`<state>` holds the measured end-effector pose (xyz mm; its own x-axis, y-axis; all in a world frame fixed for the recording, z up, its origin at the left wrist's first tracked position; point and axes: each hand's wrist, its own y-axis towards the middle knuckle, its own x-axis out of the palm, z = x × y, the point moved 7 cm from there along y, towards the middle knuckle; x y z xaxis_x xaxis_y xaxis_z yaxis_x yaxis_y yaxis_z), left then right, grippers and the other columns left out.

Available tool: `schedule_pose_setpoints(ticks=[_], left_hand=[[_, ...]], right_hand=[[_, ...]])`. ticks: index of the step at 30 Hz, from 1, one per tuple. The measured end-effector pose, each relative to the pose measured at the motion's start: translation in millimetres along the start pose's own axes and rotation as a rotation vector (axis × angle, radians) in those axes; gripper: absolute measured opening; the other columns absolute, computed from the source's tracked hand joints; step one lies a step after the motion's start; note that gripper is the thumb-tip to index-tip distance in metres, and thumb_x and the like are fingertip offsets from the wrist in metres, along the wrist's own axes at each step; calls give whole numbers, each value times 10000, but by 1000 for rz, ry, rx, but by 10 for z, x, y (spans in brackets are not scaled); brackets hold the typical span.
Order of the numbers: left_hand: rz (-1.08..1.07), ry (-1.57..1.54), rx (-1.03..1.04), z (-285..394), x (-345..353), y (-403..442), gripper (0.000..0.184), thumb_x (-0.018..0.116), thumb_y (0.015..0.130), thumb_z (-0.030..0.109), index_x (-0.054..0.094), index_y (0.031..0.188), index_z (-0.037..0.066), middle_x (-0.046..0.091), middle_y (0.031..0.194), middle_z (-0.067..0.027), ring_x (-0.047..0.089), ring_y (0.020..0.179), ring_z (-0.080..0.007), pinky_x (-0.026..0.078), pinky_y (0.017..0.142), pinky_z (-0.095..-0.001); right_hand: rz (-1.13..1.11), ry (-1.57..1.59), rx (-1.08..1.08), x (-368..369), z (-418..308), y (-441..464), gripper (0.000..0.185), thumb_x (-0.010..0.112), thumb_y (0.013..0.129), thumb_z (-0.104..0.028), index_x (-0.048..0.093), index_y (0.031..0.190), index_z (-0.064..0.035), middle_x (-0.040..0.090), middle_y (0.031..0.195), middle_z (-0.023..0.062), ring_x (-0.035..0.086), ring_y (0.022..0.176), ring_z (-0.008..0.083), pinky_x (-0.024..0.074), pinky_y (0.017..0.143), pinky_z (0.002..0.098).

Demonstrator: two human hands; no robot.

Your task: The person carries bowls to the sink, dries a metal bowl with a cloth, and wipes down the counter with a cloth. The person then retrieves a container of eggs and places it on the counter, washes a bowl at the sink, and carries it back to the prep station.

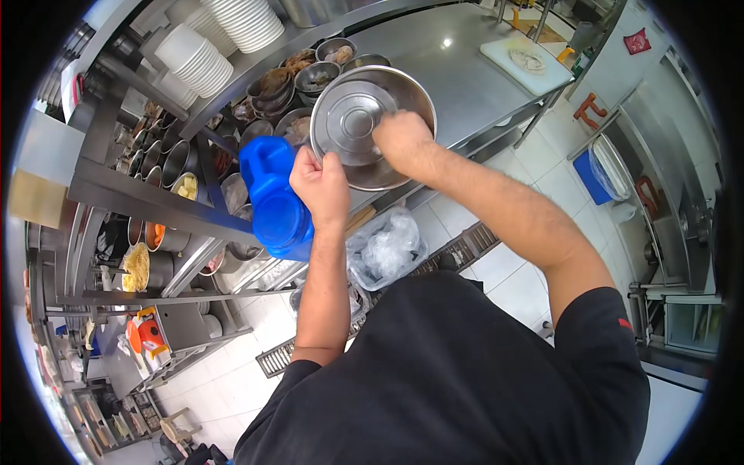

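Observation:
A large steel bowl (422, 105) is at the near edge of the steel counter, with a round metal lid or smaller dish (349, 124) inside its rim. My left hand (322, 186) is closed on the bowl's near left rim, thumb on top. Over the bowl's right part is my right hand (403, 139), its fingers curled at the edge of the round metal piece; what they hold is hidden. A blue plastic jug (277, 205) stands just left of my left hand.
Small metal bowls with food (316, 76) crowd behind the jug. White stacked containers (194, 62) fill the upper shelf. A white cutting board (527, 63) lies on the steel counter (442, 58). Below the counter sits a bin with a clear bag (387, 244).

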<state>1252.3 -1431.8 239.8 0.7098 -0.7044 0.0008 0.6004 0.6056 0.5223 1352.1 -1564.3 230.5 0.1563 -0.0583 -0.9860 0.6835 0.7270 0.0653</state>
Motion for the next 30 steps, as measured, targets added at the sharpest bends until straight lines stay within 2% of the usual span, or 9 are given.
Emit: schedule_pose_setpoints(ticks=[6,7,10,12,17,19,22,26,30], left_hand=[[-16,-127,-168,-69,80,-121,250,574,789,-28,415,624,72,453,603,50,362,590,-36,300,497,-257],[-37,-128,-181,-67,102,-167,245,577,788,-31,422,628,72,458,606,51,362,589,-34,301,498,-254],[-46,-104,-156,-97,59,-252,208,589,776,-32,453,651,62,437,610,50,357,584,-46,299,491,-269],[-57,-58,-125,-140,6,-255,238,598,756,-9,406,628,50,387,593,19,352,591,-76,290,477,-317],[20,158,116,86,-240,-170,188,611,698,9,432,642,5,451,606,-185,418,511,-319,358,489,-416],[24,203,100,148,-239,-262,157,611,712,28,469,647,12,515,648,-210,554,610,-420,411,533,-472],[34,161,-15,163,-250,-362,150,610,717,28,477,652,6,518,638,-211,559,614,-416,414,559,-478],[22,143,-116,219,-336,-457,160,618,707,35,474,647,-3,522,638,-209,567,621,-408,413,570,-481],[105,275,-7,581,-403,-751,184,625,702,36,455,636,14,497,610,-187,538,569,-380,399,530,-450]], right_hand=[[434,169,196,-287,177,331,170,604,859,-61,647,1007,11,704,912,221,741,798,329,616,641,391],[383,293,230,-212,146,390,237,644,841,-90,626,1056,7,704,947,209,733,862,338,608,725,431],[586,659,-2,-139,-159,379,242,648,816,-85,650,1039,11,702,950,226,711,849,394,577,740,466],[110,759,40,-19,-348,345,244,663,778,-105,687,998,-1,701,945,242,690,867,427,545,752,491],[-238,150,-133,294,-544,26,161,650,841,-201,759,883,-89,740,957,180,723,901,340,573,769,456],[-130,-113,-96,484,-303,148,134,660,858,-206,751,883,-111,755,949,132,745,867,285,598,734,413],[52,-160,60,387,20,439,116,703,836,-186,738,883,-85,745,862,128,747,803,298,605,687,405],[420,135,-35,-44,-162,487,92,687,785,-105,719,817,-25,717,827,196,709,740,382,569,653,458],[478,1181,-332,-119,-690,100,133,689,726,-50,684,835,25,699,813,205,706,776,340,527,697,435]])
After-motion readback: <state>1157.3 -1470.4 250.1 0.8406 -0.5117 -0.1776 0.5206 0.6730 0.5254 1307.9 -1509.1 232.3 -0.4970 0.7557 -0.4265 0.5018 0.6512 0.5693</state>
